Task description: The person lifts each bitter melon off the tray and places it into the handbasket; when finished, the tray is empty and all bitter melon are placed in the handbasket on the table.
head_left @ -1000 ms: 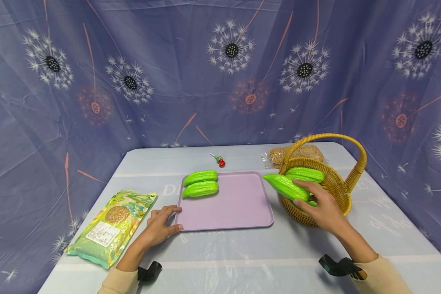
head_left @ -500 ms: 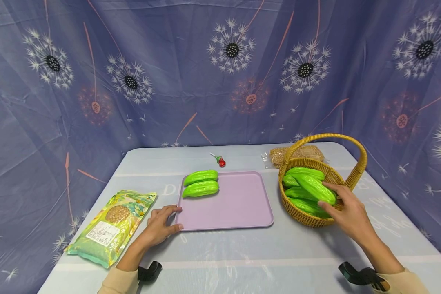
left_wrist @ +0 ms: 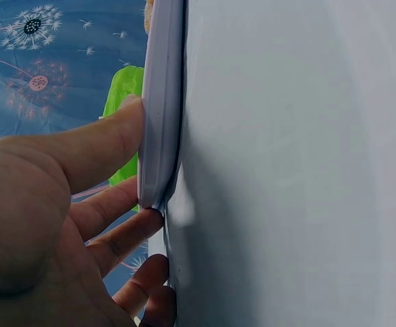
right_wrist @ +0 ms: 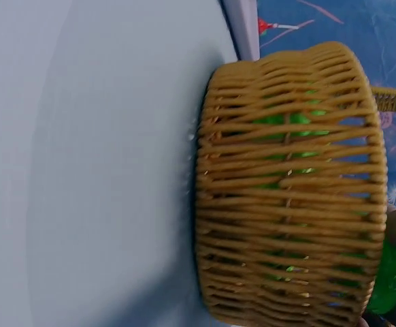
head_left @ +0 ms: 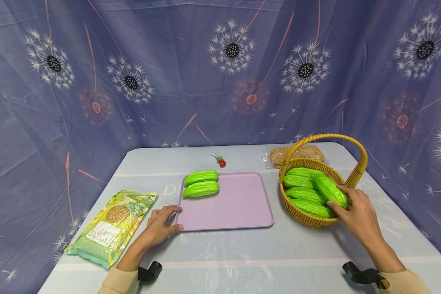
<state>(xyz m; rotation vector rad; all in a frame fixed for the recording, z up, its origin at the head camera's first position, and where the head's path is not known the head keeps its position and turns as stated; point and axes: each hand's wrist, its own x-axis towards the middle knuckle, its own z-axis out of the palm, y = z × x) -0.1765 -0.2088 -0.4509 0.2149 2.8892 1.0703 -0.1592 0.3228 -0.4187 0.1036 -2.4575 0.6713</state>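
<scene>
**Gourd set among the others in the basket**

A snack bag (head_left: pixel 112 226) lies flat at the left of the surface (head_left: pixel 242 261). Next to it the left hand (head_left: pixel 161 224) rests at the tray (head_left: pixel 239 204), its near left corner: fingers (left_wrist: pixel 109 139) nearly straight, thumb on the rim and the others tucked at the edge below, so it steadies the tray rather than grips it. Two gourds (head_left: pixel 200 184) lie side by side at the tray's far left, long axes running left to right. Behind the tray sits a small red sweet (head_left: pixel 221 162).

At the right, the right hand (head_left: pixel 358 216) holds one gourd (head_left: pixel 330 190) over the basket (head_left: pixel 317 222), fingers curled round its near end. This gourd lies across the three others in the basket, its long axis slanting from far left to near right, the free tip pointing away and left. A clear packet (head_left: pixel 301 154) lies behind the basket.

The step in hand looks like handling this gourd at the basket; whether it is going in or coming out cannot be told. Next, the hand would either let go and draw clear of the handle (head_left: pixel 360 163), or lift without snagging it.
</scene>
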